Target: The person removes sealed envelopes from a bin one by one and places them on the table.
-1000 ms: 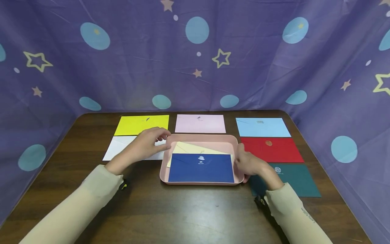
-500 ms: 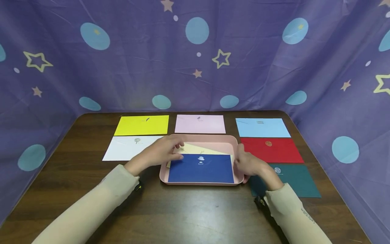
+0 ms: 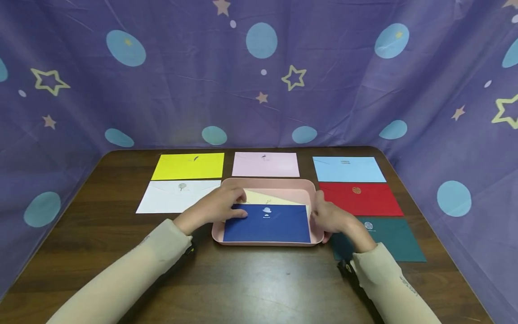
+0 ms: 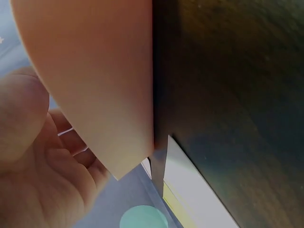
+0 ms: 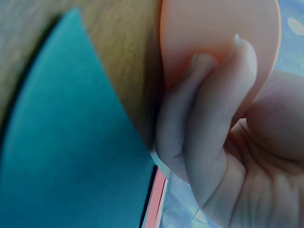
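Note:
A shallow pink tray (image 3: 297,191) sits mid-table. Inside it, a navy envelope (image 3: 267,228) with a white hat print overlaps a slanted cream envelope (image 3: 256,197). My left hand (image 3: 216,203) reaches over the tray's left wall, its thumb at the navy envelope's upper left corner and its loosely bent fingers over the cream one. Whether they pinch paper is hidden, as the tray wall (image 4: 95,80) blocks the left wrist view. At the right side, my right hand (image 3: 332,217) grips the tray wall, with curled fingers (image 5: 209,114) against its outside.
Left of the tray lie a yellow envelope (image 3: 188,167) and a white envelope (image 3: 170,200). A pale pink envelope (image 3: 265,166) lies behind it. On the right are light blue (image 3: 350,171), red (image 3: 364,201) and dark green (image 3: 398,240) envelopes. A purple curtain (image 3: 182,99) hangs behind the table.
My left hand has moved right, from the tray's left rim to over the envelopes inside, uncovering the white envelope. The right hand stays on the tray; the envelopes have not moved.

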The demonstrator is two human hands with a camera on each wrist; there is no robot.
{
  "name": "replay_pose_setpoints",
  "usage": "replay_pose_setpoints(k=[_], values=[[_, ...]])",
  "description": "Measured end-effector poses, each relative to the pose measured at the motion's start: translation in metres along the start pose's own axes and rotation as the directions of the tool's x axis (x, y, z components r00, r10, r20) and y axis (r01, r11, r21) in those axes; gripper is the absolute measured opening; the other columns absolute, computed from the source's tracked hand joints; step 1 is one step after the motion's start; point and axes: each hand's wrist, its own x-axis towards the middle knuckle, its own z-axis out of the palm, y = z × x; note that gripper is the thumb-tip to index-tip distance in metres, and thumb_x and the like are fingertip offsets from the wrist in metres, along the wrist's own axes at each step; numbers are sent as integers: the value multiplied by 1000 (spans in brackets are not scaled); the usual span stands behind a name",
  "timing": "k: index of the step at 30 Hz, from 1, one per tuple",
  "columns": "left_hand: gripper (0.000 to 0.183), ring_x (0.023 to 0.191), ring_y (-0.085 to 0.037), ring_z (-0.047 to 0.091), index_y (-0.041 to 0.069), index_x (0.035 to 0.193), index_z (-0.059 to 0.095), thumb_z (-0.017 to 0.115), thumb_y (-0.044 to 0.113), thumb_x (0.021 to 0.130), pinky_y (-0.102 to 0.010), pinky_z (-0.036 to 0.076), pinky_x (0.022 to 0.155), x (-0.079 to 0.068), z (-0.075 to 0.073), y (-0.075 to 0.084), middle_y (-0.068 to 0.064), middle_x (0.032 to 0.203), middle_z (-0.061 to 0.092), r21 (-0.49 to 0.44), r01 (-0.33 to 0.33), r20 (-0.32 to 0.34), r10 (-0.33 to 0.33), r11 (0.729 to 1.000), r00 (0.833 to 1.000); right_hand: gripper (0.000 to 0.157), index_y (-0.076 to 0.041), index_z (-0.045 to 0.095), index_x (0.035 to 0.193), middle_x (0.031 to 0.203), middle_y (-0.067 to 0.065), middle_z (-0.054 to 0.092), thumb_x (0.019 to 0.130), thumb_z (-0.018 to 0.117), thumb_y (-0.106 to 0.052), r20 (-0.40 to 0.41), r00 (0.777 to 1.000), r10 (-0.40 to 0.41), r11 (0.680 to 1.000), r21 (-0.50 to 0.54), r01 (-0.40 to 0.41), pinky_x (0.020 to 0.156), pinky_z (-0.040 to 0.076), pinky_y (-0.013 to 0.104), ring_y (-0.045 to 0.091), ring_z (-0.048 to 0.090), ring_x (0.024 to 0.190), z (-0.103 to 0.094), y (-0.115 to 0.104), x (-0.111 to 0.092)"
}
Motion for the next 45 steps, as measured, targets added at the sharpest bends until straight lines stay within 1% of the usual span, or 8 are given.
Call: replay_pose_setpoints(k=[9,15,18,21,25,32,39,45], values=[[33,94,-21,56,9,106,68,85,35,93,-38,48,83,2,1,3,-5,95,61,12,51,34,-51,999,998,36,1,24,128,88,18,59,106,53,-4,5,1000,-2,1000,21,2,50,59,38,29,68,51,1,0,0],[34,93,-20,56,9,105,68,85,35,92,-38,48,83,2,2,4,-5,95,61,6,60,30,-60,998,998,33,1,25,126,88,19,58,107,51,-4,5,1000,-8,1000,26,8,49,58,38,29,68,51,0,-1,-1],[34,93,-21,56,9,105,68,86,34,91,-39,49,84,1,1,4,-6,96,61,-13,55,25,-55,998,998,36,2,24,129,89,19,58,107,52,-5,7,1000,-7,1000,25,7,49,58,38,28,68,52,1,-1,-1],[32,94,-22,56,8,105,69,86,32,91,-40,48,85,1,0,2,-7,96,62,-46,46,22,-45,998,999,38,2,24,131,90,19,57,107,53,-5,7,1000,-4,1000,26,4,49,59,39,28,68,52,0,-2,-1],[30,95,-22,56,9,103,68,87,29,91,-40,47,87,0,-3,-1,-7,96,62,-114,26,20,-24,993,1000,32,1,26,126,89,20,57,108,51,-4,6,1000,-7,1000,21,7,49,59,39,28,68,51,1,-2,0],[23,98,-25,57,11,103,68,85,23,92,-40,47,86,-2,-10,-6,-7,96,62,-249,-13,10,16,968,1000,24,-1,28,120,87,20,58,109,48,-6,-3,1000,-7,1000,23,7,49,58,39,28,68,49,0,-1,0],[23,105,-23,64,16,112,67,82,22,95,-43,52,94,-9,-13,-8,-4,111,67,-347,59,33,-50,936,998,24,-1,27,120,83,19,59,109,48,-5,13,1000,-19,999,27,18,49,58,38,27,68,49,0,-1,0],[24,97,-20,65,17,117,67,80,24,97,-42,51,90,-15,-16,-7,-1,101,69,-396,103,74,-80,913,994,26,-2,27,120,80,17,60,109,50,-6,17,1000,-9,1000,-1,9,50,58,36,27,68,50,-1,0,0]])
